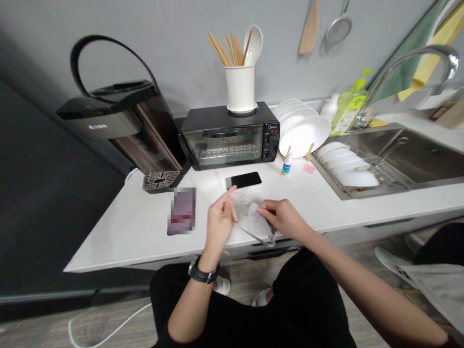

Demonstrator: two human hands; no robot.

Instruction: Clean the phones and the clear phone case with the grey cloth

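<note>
Over the front edge of the white counter (137, 232), my left hand (218, 223) and my right hand (284, 218) both hold a pair of clear-lensed glasses (246, 220) with a thin dark frame. The right hand's fingers pinch a pale cloth (259, 223) against one lens. The left hand grips the other lens by its rim, thumb up, and wears a black watch on its wrist. A black phone (243, 180) lies face up on the counter just behind the hands. A small dropper bottle (286, 163) with a blue label stands further back right.
A black toaster oven (228, 136) carries a white utensil holder (239, 88). A water dispenser (119, 121) stands at the left and a blurred dark object (181, 211) lies left of the hands. White plates (303, 129) lean by a sink (406, 154) with a dish rack of bowls.
</note>
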